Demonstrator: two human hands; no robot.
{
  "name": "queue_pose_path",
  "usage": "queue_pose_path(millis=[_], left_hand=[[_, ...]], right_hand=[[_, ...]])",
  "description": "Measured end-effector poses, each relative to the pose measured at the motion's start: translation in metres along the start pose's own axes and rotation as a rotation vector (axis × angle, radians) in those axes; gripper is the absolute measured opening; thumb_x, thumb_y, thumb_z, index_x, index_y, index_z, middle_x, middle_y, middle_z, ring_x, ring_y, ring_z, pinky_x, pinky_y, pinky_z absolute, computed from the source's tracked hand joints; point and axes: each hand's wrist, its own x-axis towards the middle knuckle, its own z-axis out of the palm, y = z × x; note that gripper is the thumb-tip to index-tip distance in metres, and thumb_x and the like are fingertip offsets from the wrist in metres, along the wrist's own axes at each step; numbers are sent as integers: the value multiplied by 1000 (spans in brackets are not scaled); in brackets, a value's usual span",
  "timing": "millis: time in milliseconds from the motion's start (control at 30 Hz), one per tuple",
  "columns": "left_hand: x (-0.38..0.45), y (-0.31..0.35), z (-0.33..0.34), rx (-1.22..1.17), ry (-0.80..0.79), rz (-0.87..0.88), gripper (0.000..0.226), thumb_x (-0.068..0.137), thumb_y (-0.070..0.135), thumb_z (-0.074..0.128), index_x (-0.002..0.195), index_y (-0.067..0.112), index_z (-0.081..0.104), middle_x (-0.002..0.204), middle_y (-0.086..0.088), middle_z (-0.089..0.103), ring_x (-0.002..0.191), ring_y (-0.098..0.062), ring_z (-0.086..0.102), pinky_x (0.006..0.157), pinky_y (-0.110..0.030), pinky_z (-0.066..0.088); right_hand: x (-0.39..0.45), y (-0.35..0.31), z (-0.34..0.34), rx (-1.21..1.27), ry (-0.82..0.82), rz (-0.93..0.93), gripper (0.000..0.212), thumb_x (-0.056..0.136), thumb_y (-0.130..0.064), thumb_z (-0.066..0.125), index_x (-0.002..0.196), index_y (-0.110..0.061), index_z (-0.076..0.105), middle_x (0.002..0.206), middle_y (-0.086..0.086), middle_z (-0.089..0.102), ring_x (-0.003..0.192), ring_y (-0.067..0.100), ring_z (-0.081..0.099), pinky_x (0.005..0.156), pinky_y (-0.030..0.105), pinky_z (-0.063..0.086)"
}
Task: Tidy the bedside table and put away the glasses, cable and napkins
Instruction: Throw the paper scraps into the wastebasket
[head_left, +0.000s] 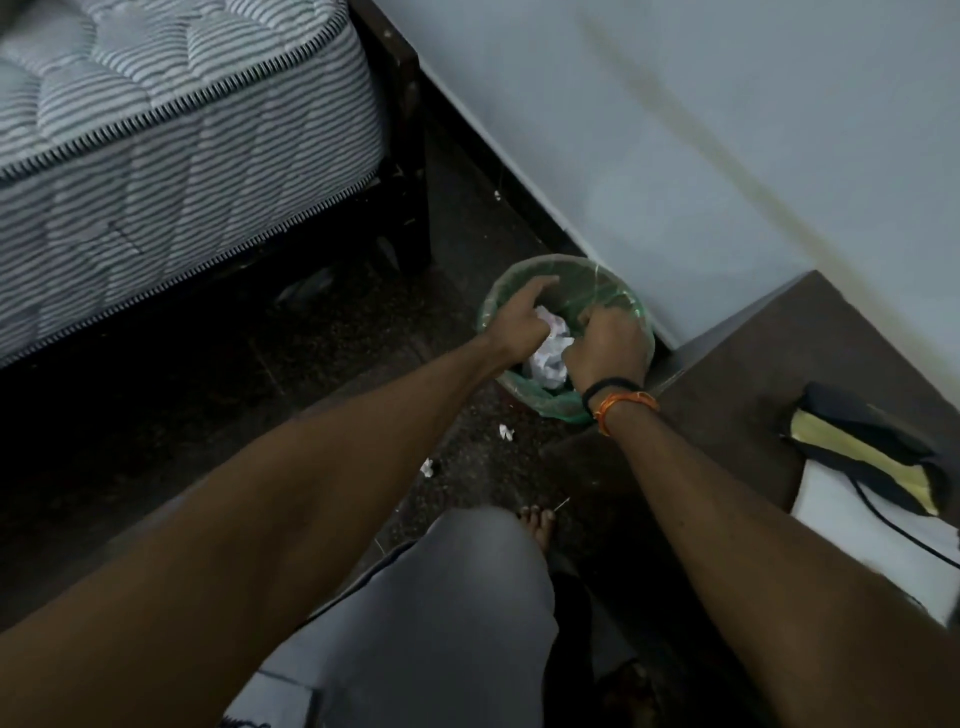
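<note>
A small bin lined with a green bag (621, 301) stands on the dark floor by the wall. Both my hands are over its mouth. Crumpled white napkins (548, 356) sit between them, inside the bin's opening. My left hand (519, 319) touches the napkins with the index finger stretched out toward the far rim. My right hand (605, 345), with a black and an orange band at the wrist, is curled against the napkins' right side. Whether either hand still grips them is unclear. On the brown bedside table (748, 374) at right lies a black cable (893, 530).
A striped mattress (156, 130) on a dark bed frame fills the upper left. Two small white paper scraps (506, 431) lie on the floor in front of the bin. A black and yellow cloth (862, 447) and a white sheet (857, 540) rest on the table. My knee and bare toes (537, 522) are below.
</note>
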Motion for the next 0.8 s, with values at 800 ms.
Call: queue_pose_path(millis=[800], left_hand=[[-71,-262,-35,759,-337,-462,49,94,24,55,141,14,46,154,-13,34,144,-36,27,115,-42,31]], right_hand=[[-44,36,229,-21,-786,24,58,84,-15,65,140,-15,50,161,19,13,145,40,24,118,45,26]])
